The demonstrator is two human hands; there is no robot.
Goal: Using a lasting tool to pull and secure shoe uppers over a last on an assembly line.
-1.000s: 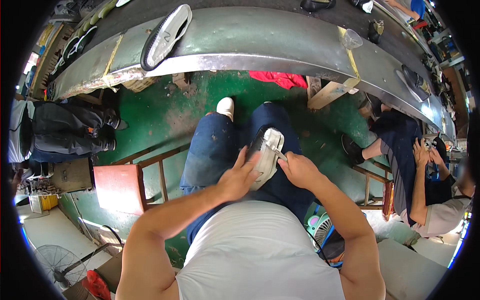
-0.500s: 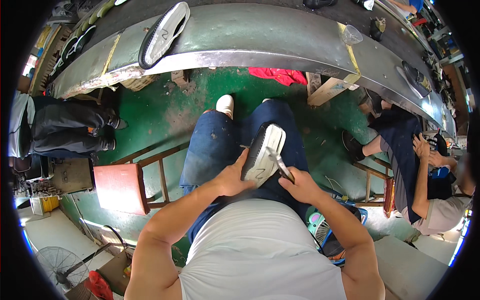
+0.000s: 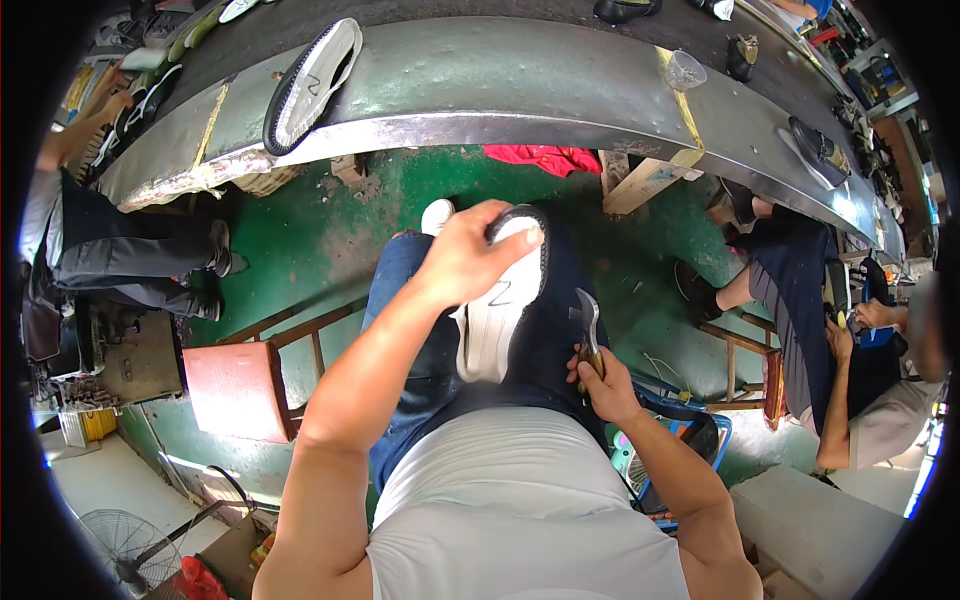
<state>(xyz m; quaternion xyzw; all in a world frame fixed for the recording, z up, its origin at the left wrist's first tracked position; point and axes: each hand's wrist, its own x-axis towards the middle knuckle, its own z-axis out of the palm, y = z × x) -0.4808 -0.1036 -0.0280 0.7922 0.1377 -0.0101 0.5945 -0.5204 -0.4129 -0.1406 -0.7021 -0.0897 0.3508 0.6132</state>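
Note:
A shoe (image 3: 498, 325) lies bottom up across my lap, its pale underside showing a dark pen mark and its dark edge running round the far end. Around that far end is wrapped my left hand (image 3: 475, 255), the thumb pressed on the pale underside and the fingers over the edge. To the right of the shoe and apart from it, my right hand (image 3: 603, 383) grips metal pincers (image 3: 590, 325) with a curved head pointing up and away. The fingers cover most of the handles.
A metal-edged bench (image 3: 450, 90) curves across the front, bearing a similar shoe part (image 3: 313, 88) and a clear cup (image 3: 685, 70). A red stool (image 3: 238, 390) stands at left. A seated person (image 3: 880, 370) works at right; another person (image 3: 130, 240) stands at left.
My left hand has moved from the shoe's near end to its far end, and the shoe is turned around. The pincers have moved off the shoe, to its right.

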